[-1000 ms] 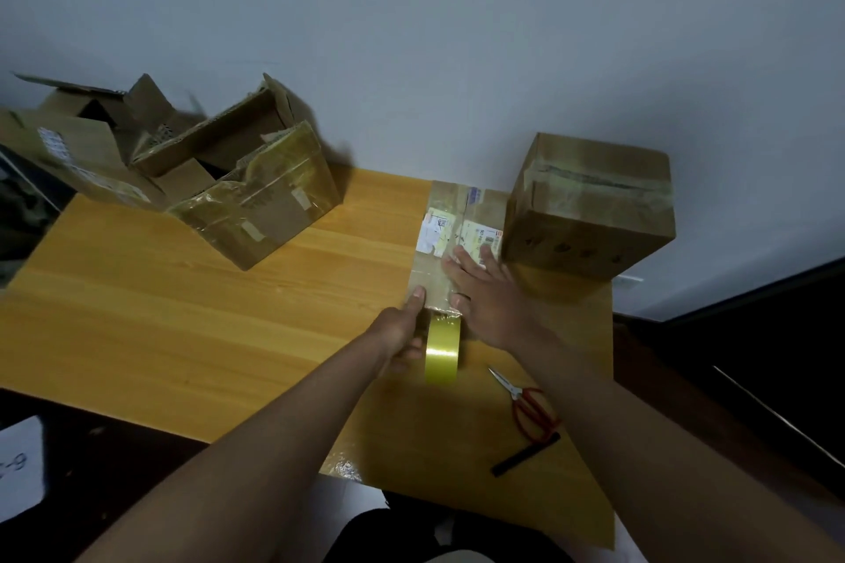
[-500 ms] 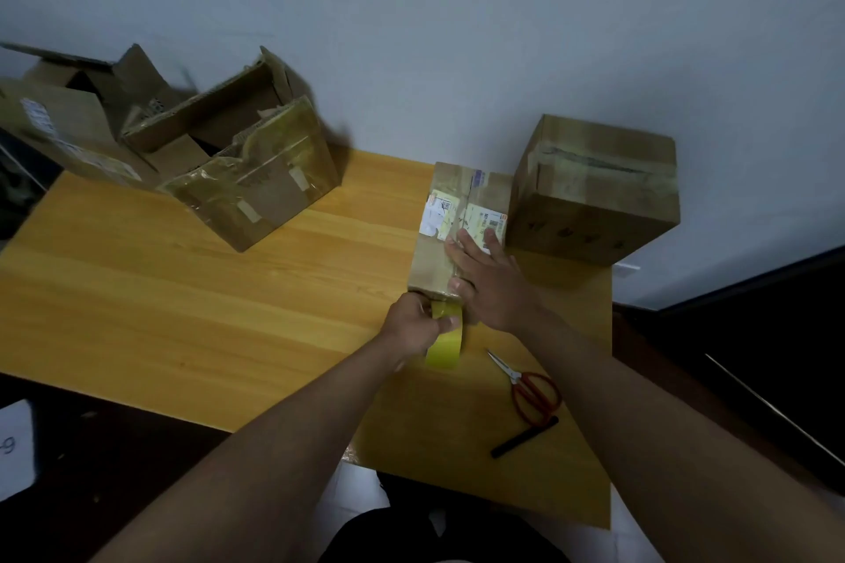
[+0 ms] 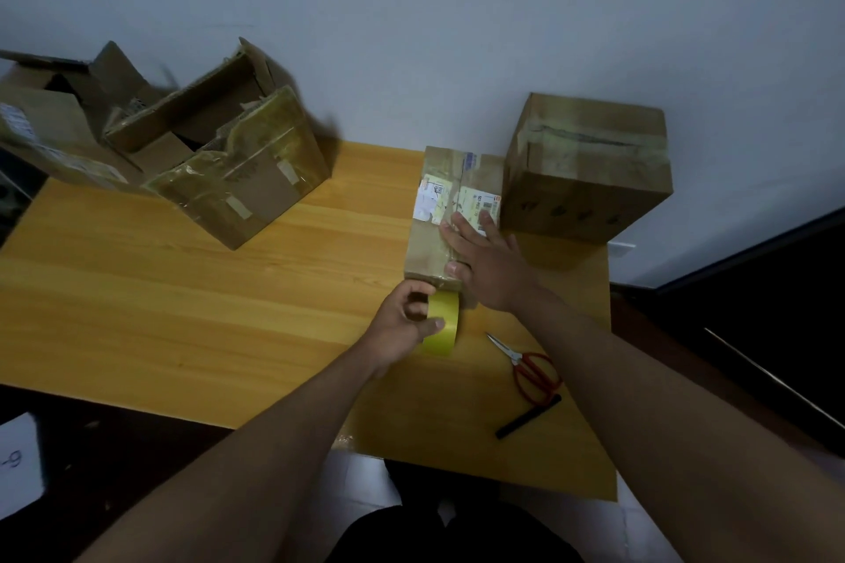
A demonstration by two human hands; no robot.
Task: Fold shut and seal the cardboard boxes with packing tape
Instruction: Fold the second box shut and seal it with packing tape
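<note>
A flat closed cardboard box (image 3: 439, 178) with white shipping labels lies on the wooden table (image 3: 183, 288), right of centre. My right hand (image 3: 487, 263) presses flat on its top near the front edge, fingers spread. At the box's near end my left hand (image 3: 407, 325) grips a yellow tape roll (image 3: 442, 329), fingers curled through its core. Tape seems to run from the roll up onto the box's front edge.
A taped-shut box (image 3: 590, 178) stands right of the flat one against the wall. Two open boxes (image 3: 219, 160) with raised flaps sit at the back left. Red-handled scissors (image 3: 530, 368) and a black marker (image 3: 528, 417) lie near the front right.
My left hand shifted its grip from the box's front edge onto the tape roll and drew it slightly toward me. My right hand stayed pressed on the box top.
</note>
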